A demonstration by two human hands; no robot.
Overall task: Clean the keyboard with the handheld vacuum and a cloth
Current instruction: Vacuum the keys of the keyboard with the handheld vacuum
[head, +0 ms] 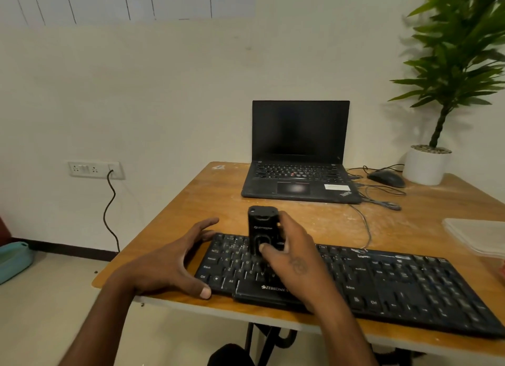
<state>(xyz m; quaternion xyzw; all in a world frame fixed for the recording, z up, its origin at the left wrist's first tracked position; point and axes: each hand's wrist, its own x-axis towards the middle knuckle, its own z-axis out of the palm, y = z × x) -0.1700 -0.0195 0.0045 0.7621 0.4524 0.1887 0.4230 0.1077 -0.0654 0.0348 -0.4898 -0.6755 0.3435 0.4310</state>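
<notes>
Keyboard (382,281), black and full-sized, lies along the near edge of the wooden worktop (191,201), running from the left-centre out to the right. The right hand (292,259) grips a small black handheld vacuum (263,229) standing upright on the keys of the keyboard's left half, fingers wrapped round its body and the thumb on its front face. The left hand (177,261) braces the keyboard's left end: its thumb presses the front corner near the Ctrl key while the fingers spread, loosely bent, past the far-left corner; it encloses nothing.

Behind the keyboard, well apart from it, an open black laptop (299,160) with a dark screen sits toward the far side of the worktop. To the laptop's right lies a black mouse (386,178), with thin cables (382,196) looping across the surface between the laptop and the keyboard's back edge. A potted plant (448,92) in a white pot stands in the far-right corner. At the right edge, just beyond the keyboard, rests a pale, flat, translucent item (475,237); I cannot tell what it is. On the wall to the left a socket panel (94,169) has a dark cord (110,215) hanging down toward the floor.
</notes>
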